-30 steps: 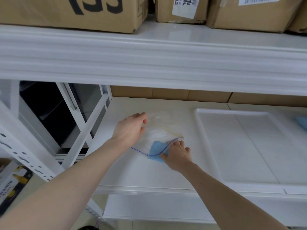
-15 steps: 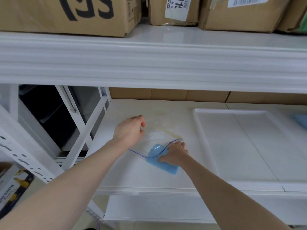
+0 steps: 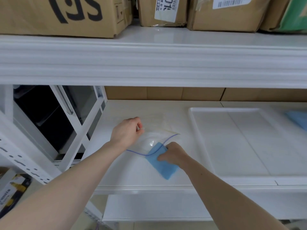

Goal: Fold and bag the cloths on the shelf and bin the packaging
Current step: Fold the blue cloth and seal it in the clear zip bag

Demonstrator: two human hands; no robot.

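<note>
Gripping folded blue cloth [image 3: 162, 165] half-out of clear zip bag [image 3: 150, 140] on shelf [image 3: 132, 178], right hand [image 3: 173, 155]; left hand [image 3: 127, 131] pinches bag's film; cloth soft, light; bag slippery, hold near mouth

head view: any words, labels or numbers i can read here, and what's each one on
"01": top of the white label on the middle cardboard box; its small print and barcode are too blurred.
Large black characters on the left cardboard box: cropped, not readable as a word.
Barcode label on the right cardboard box: too blurred.
Yellow and black package at lower left: lettering unreadable.
</note>
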